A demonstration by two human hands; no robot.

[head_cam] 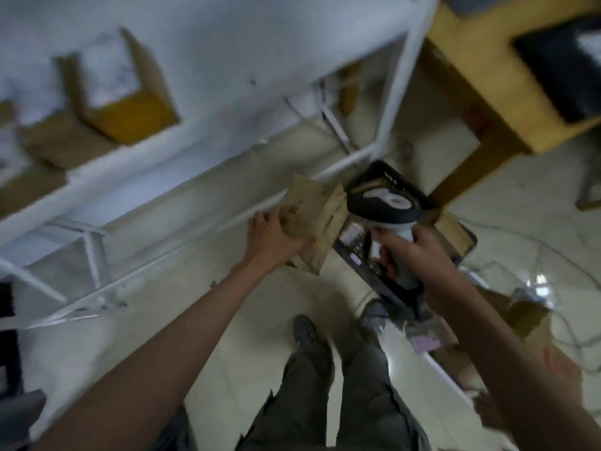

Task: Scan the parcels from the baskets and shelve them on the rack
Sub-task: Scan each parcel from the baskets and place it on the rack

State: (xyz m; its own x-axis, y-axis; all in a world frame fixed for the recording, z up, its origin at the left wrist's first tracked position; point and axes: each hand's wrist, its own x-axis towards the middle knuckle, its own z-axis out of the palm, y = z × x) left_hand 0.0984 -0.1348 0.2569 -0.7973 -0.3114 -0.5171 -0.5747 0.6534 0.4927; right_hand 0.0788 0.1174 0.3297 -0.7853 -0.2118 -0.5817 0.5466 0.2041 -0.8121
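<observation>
One brown cardboard parcel (313,219) sits in your left hand (273,239), held out in front of you above the pale floor (247,353), between the white rack (195,102) on your left and a black basket (403,255) on your right. Your left fingers curl round the parcel's near edge, with the thumb lying across its top face. Just beside the parcel, your right hand (413,252) grips the pale handle of a barcode scanner (387,206), fingers wrapped tightly round it; the scanner's dark head tilts towards the parcel and nearly touches its right edge. The basket lies on the floor beneath the scanner, and more brown parcels seem to fill it, though blur makes them hard to tell apart. Two other cardboard boxes (120,92) rest on the rack's shelf, well apart from your hands. A yellow wooden desk (481,92) stands at the upper right, carrying a dark screen-like object (566,66). Thin cables (553,255) trail across the floor at the right. Your legs in dark trousers (341,402) and dark shoes (304,330) show below your arms.
</observation>
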